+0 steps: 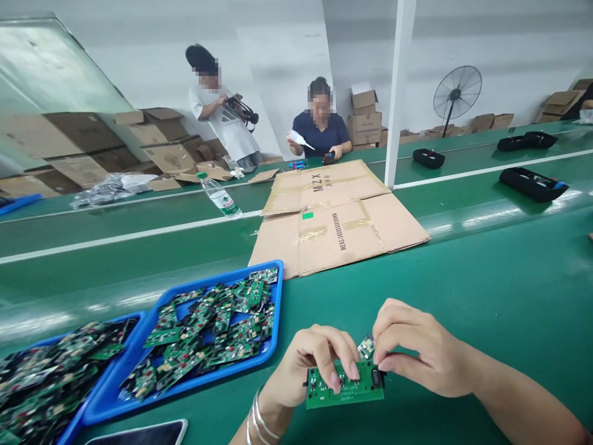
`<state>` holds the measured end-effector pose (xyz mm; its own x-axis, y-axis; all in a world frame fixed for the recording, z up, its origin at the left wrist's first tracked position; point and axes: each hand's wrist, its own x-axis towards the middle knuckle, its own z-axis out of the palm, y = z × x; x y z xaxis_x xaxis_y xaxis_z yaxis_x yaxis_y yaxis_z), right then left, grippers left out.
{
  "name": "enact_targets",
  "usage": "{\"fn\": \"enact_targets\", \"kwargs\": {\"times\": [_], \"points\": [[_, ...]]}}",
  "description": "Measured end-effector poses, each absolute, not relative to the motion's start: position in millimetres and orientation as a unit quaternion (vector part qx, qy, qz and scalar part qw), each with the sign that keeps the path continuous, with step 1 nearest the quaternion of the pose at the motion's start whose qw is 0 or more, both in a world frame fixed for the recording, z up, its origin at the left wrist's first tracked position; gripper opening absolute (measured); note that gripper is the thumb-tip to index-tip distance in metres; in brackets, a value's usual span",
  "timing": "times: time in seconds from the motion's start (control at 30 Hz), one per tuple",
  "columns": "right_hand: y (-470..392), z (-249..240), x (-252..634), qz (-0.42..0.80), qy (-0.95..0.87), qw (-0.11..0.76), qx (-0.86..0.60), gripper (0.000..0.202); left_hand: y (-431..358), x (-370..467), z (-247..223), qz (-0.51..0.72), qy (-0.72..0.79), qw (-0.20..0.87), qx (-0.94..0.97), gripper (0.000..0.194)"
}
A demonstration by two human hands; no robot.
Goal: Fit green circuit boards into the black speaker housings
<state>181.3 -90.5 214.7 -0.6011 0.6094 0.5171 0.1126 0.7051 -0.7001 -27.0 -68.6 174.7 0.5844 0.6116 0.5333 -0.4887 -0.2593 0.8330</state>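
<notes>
The left hand (315, 355) holds a green board (345, 400) low in front, just above the tabletop (467, 284). Its fingers press on the board's face, so this grip is pinching it. Shiny silver bangles (256, 415) go around the left wrist. The right hand (426, 346) is at the board's right end, with thumb and fingertip close together. A small board piece (365, 347) peeks out between the hands, but I cannot tell if the right grip pinches it, the green board or nothing.

To the left, a blue tray (278, 315) is full of little boards (222, 321). Another tray (140, 318), also full, sits beside it. A phone (143, 434) lies near them at the bottom edge. Flat cardboard (324, 232) lies past the first tray, with a water bottle (220, 196) close by. Across the tabletop, a person in a dark shirt (319, 133) holds a white squeeze bottle (301, 140).
</notes>
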Motion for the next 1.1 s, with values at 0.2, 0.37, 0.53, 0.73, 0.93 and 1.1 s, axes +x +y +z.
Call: {"fn": "enact_targets", "kwargs": {"times": [0.2,0.37,0.53,0.73,0.93,1.1], "points": [[-89.3,217.7,181.5,0.364,-0.840,0.337,-0.220,0.012,-69.3,-26.8,174.3,0.433,0.047,0.613,0.659,0.031],[-88.6,218.5,181.8,0.428,-0.826,0.299,-0.210,0.014,-70.4,-24.0,175.5,0.427,0.046,0.630,0.647,0.029],[-87.1,210.5,181.8,0.421,-0.778,0.364,-0.291,0.018,-69.0,-28.0,178.4,0.443,0.065,0.589,0.673,0.023],[-86.0,208.6,181.2,0.401,-0.782,0.366,-0.307,0.012,-71.3,-36.6,184.3,0.449,0.084,0.516,0.725,0.012],[-83.9,212.2,178.1,0.402,-0.788,0.348,-0.310,0.012,-73.5,-36.3,197.1,0.427,0.113,0.458,0.772,0.007],[-79.7,209.3,171.1,0.396,-0.755,0.415,-0.317,0.008,-64.0,-39.5,184.0,0.473,0.106,0.407,0.774,0.011]]}}
